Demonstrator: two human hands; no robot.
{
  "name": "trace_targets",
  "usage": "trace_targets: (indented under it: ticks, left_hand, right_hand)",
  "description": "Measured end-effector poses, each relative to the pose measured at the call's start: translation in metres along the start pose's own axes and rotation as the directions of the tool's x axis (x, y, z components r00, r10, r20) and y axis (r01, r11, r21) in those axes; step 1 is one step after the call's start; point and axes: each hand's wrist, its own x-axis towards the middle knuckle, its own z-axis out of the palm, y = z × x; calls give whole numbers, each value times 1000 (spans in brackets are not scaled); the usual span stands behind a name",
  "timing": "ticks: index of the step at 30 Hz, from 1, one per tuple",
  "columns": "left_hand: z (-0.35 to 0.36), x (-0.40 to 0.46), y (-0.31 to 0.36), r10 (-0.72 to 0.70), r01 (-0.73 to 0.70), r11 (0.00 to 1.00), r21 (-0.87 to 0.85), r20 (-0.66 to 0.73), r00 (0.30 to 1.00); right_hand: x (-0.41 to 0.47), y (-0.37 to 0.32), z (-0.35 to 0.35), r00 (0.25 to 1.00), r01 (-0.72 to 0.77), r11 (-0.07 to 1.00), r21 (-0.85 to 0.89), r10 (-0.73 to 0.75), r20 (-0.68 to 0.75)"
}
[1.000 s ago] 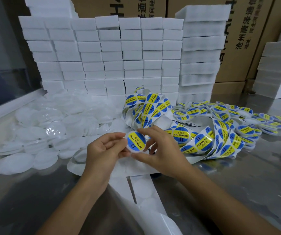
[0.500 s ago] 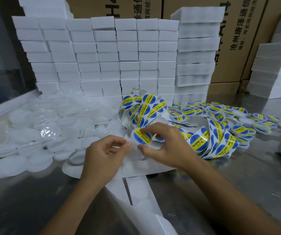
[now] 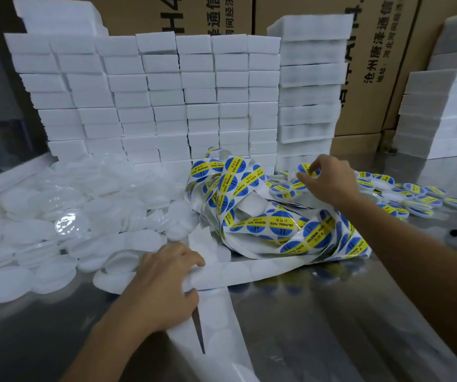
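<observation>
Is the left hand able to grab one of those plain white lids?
Probably yes: the lids lie right beside the left hand with nothing between, but it holds the paper strip and must let go first.

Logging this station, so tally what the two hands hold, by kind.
Labelled lid, pinched by the right hand: 1
Backing strip, gripped by the left hand: 1
Total: 2
</observation>
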Motion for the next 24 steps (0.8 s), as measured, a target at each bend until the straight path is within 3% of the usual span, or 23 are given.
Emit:
trace_targets:
  ticks: [8, 12, 16, 20, 24]
  left_hand:
    - [8, 4, -2, 10, -12, 999, -33, -73, 997]
    - [6, 7, 0, -8, 14, 999, 32, -197, 980]
    - [3, 7, 5, -25, 32, 999, 18, -302, 953]
    - [7, 7, 2, -16, 6, 999, -34, -302, 953]
    - [8, 8, 0, 25, -59, 995, -77, -390, 921]
  right_hand:
    - [13, 8, 18, 990, -98, 982, -161, 112, 83]
    - [1, -16, 12, 997, 75, 983, -169, -78, -12]
    - [-40, -57, 11, 972, 235, 971, 41, -233, -35]
    - [-95, -97, 17, 920, 290, 869, 400, -369, 133]
    - [-145, -125, 24, 817, 432, 763, 481, -557, 151]
